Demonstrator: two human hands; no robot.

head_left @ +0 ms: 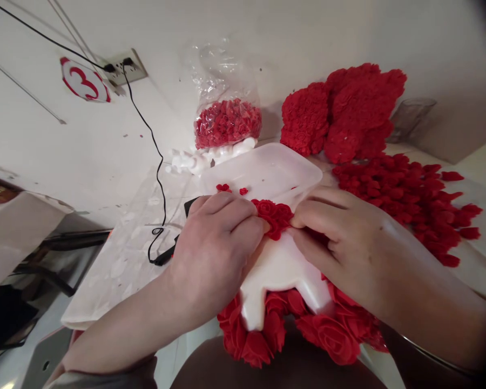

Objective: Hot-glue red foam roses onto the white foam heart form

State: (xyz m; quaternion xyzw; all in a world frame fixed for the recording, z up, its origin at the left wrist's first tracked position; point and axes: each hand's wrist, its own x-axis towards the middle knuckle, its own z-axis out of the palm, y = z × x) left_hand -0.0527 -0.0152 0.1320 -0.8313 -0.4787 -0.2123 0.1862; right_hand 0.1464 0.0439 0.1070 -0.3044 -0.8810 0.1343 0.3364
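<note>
A smooth white foam form (281, 265) with two stubby legs lies in front of me, its lower edge bordered by large red artificial roses (332, 335). At its upper end is a cluster of small red roses (272, 216). My left hand (222, 248) is closed, with thumb and fingers pressed against the left side of this cluster. From the other side, my right hand (340, 232) pinches the outer edge of a red rose petal between thumb and forefinger. The palms and some fingertips are hidden from view.
Behind my hands stands a translucent plastic tray (263, 167) with a few small red pieces. Further back are a clear bag (227, 119) of red flowers and a red flower-covered figure (348, 113). Loose red petals (405, 200) are heaped at right. A black cord (157, 156) runs down at left.
</note>
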